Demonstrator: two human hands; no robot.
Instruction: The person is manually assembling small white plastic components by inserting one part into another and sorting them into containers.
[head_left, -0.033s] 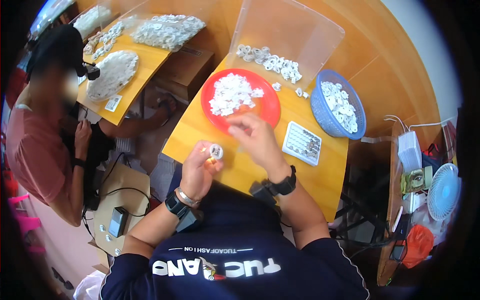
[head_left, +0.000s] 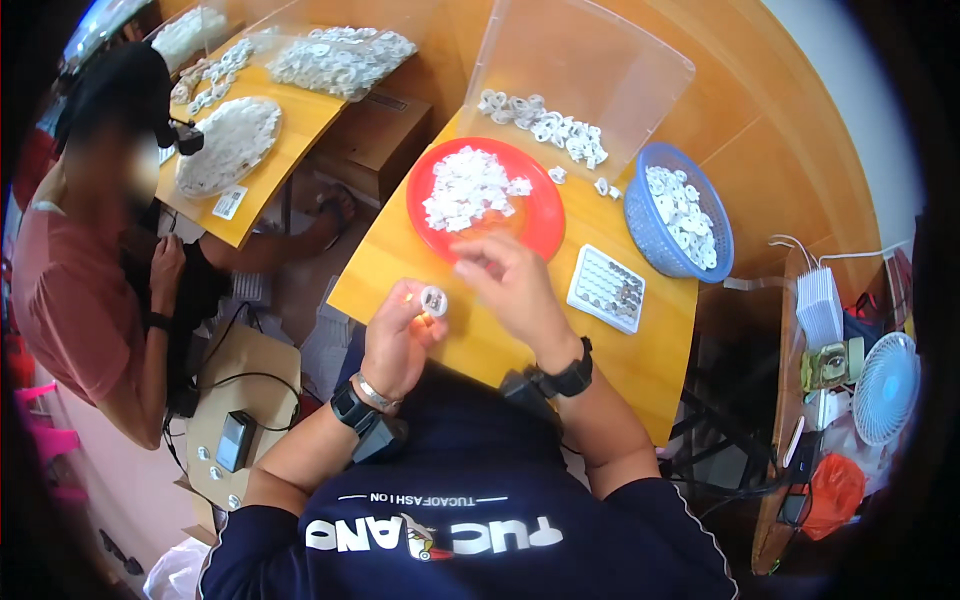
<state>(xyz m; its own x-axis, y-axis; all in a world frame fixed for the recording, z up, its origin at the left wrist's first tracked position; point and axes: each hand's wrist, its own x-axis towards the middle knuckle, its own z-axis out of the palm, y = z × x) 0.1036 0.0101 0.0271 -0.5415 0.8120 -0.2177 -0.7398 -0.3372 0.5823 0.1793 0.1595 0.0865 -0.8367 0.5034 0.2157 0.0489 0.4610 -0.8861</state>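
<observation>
Between the thumb and fingers of my left hand (head_left: pixel 395 340), a small round white plastic part (head_left: pixel 433 301) is held with its face up; darker metal bits show inside it. To its right and slightly higher is my right hand (head_left: pixel 510 285), fingers bent together in a pinch and a little blurred. Whatever that pinch holds, if anything, I cannot make out. Just beyond it sits a red plate (head_left: pixel 545 205) heaped with small white plastic pieces (head_left: pixel 465 187). A white tray (head_left: pixel 592 282) with rows of small dark metal parts (head_left: pixel 625 292) lies right of my right hand.
A blue basket (head_left: pixel 640 220) of white round parts stands at the table's right. Behind the plate, a clear plastic bin (head_left: pixel 590 60) holds white rings (head_left: pixel 545 125). A co-worker (head_left: pixel 90 280) sits left at another table (head_left: pixel 232 225). At right are a fan (head_left: pixel 886 388) and red bag (head_left: pixel 838 495).
The whole view has shifted very slightly. My left hand keeps the round white part in the same grip, and my right hand stays close to the plate's near edge.
</observation>
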